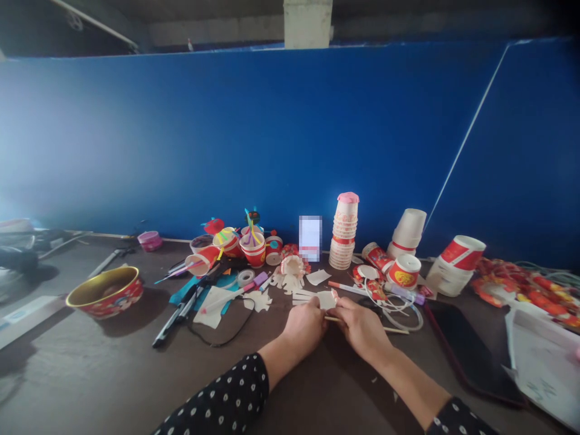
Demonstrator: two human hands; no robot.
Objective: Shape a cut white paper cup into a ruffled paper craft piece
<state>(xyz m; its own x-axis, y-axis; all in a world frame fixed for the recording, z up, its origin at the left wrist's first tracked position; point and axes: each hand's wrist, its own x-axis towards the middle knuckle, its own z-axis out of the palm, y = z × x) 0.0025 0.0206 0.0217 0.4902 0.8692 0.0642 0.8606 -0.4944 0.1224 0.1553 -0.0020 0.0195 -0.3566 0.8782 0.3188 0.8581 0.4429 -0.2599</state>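
Blue wall (272, 145) behind a dark table (127, 380); near the middle, left hand (304, 327) and right hand (364, 330) pinch a thin stick (334, 318), apparently mid-work. Decorated cups (254, 256), far left, look finished; cut paper (259, 300) lies loose, left.

**One view from the head, facing forward and down**

The camera looks from above and behind the left hand (304, 329) and right hand (365, 331), near enough that both sleeves (222, 396) enter at the bottom edge. It faces over the table (113, 374), past the hands, to the blue wall (281, 133) beyond them, wide enough to take in the ceiling (217, 27) high above the hands.
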